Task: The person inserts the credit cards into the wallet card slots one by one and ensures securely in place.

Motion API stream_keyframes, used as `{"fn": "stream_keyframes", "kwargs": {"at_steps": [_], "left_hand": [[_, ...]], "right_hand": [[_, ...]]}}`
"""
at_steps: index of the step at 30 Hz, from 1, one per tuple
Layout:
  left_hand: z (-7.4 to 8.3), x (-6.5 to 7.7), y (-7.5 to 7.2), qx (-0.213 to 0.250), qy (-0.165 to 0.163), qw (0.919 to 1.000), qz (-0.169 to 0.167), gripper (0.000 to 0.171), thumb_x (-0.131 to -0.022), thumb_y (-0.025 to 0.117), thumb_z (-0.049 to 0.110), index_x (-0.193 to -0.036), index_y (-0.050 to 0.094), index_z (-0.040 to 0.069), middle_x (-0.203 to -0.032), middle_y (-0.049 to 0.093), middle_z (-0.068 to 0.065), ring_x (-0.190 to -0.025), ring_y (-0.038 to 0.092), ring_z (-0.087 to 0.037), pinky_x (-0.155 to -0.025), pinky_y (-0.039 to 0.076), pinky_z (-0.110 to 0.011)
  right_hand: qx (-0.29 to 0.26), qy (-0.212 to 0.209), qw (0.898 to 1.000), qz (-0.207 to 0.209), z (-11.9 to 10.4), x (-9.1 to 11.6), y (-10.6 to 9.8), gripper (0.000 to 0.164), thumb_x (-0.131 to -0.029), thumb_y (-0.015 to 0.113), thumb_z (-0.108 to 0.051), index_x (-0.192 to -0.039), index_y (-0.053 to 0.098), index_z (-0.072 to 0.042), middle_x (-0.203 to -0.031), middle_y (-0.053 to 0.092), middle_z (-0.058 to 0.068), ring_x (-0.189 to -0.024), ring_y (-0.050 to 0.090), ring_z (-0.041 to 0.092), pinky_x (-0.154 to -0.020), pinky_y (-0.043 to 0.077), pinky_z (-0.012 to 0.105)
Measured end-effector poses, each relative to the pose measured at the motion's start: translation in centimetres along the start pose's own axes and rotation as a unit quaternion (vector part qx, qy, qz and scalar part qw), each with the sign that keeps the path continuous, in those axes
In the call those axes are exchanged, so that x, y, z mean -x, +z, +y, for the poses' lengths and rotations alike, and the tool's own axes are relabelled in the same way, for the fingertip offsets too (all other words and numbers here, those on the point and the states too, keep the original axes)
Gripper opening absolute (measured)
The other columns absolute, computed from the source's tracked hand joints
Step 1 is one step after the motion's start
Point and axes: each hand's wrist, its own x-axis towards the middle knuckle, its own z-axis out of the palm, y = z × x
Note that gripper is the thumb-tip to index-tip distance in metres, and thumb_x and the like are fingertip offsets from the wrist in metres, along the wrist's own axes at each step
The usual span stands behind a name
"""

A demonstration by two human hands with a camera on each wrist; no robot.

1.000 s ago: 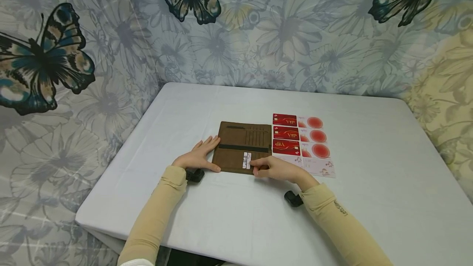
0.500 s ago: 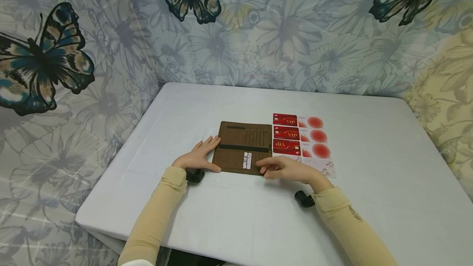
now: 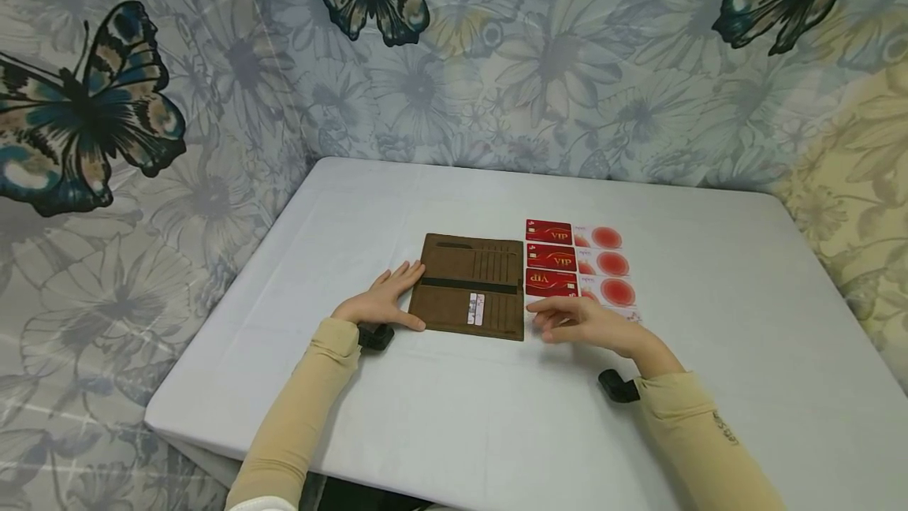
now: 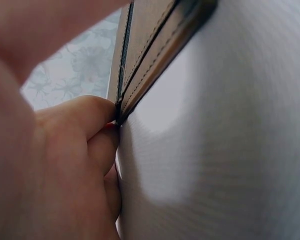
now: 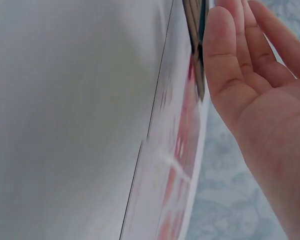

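An unfolded brown wallet lies flat on the table, its rows of card slots facing up. Two narrow white strips with print show on its near half. My left hand rests at the wallet's left edge, fingers spread and thumb at the near corner; the left wrist view has the fingers right at the stitched edge. My right hand, holding nothing, hovers just right of the wallet over the nearest pale cards, which it mostly hides. In the right wrist view its fingers are loosely bent.
Right of the wallet, red VIP cards form a column beside white cards with red circles. A white cloth covers the table. Behind it hangs a butterfly-and-flower patterned backdrop.
My right hand has moved right, off the wallet's near right part and over the nearest cards. My left hand stays at the wallet's left edge.
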Motion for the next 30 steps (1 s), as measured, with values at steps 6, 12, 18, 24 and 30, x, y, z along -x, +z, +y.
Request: {"fn": "stream_keyframes", "kwargs": {"at_steps": [6,12,18,24,30], "left_hand": [[0.1,0.0,-0.1,0.004,0.003,1.0000,0.001,0.109,-0.075,0.074,0.045,-0.149,0.004,0.008,-0.154,-0.002,-0.007,-0.139,-0.008,-0.019,-0.109,-0.008,-0.042],[-0.2,-0.1,-0.1,0.004,0.003,1.0000,-0.002,0.109,-0.075,0.073,0.046,-0.149,0.003,0.008,-0.154,-0.003,-0.005,-0.139,-0.008,-0.019,-0.109,-0.009,-0.041],[-0.2,-0.2,0.0,0.006,0.000,1.0000,-0.003,0.109,-0.075,0.074,0.046,-0.150,0.003,0.008,-0.154,-0.003,-0.005,-0.139,-0.009,-0.018,-0.109,-0.009,-0.042],[-0.2,-0.2,0.0,0.003,-0.001,1.0000,-0.002,0.109,-0.075,0.074,0.046,-0.150,0.004,0.008,-0.154,-0.002,-0.005,-0.139,-0.008,-0.019,-0.109,-0.009,-0.042],[-0.3,-0.2,0.0,0.000,-0.004,1.0000,-0.003,0.110,-0.074,0.074,0.047,-0.150,0.003,0.009,-0.154,-0.003,-0.004,-0.139,-0.008,-0.018,-0.109,-0.008,-0.041]], "right_hand": [[0.005,0.034,0.998,0.050,0.4,1.4,-1.2,0.047,-0.085,0.068,-0.017,-0.125,0.053,0.002,-0.109,0.058,0.018,-0.098,0.054,0.027,-0.079,0.048,0.028],[0.035,0.064,0.994,0.082,0.6,2.1,-2.2,0.050,-0.083,0.070,-0.022,-0.126,0.054,-0.001,-0.114,0.058,0.014,-0.099,0.053,0.026,-0.078,0.048,0.029],[0.082,0.064,0.989,0.103,1.0,2.2,-2.8,0.052,-0.082,0.072,-0.021,-0.125,0.055,0.000,-0.114,0.057,0.016,-0.097,0.054,0.028,-0.075,0.049,0.033],[0.132,0.073,0.980,0.130,1.5,2.0,-2.7,0.055,-0.078,0.076,-0.023,-0.123,0.056,0.001,-0.112,0.054,0.016,-0.091,0.048,0.028,-0.068,0.047,0.034],[0.143,0.064,0.976,0.148,1.8,1.9,-2.7,0.056,-0.074,0.079,-0.023,-0.120,0.058,0.002,-0.104,0.053,0.014,-0.086,0.045,0.026,-0.063,0.042,0.029]]}}
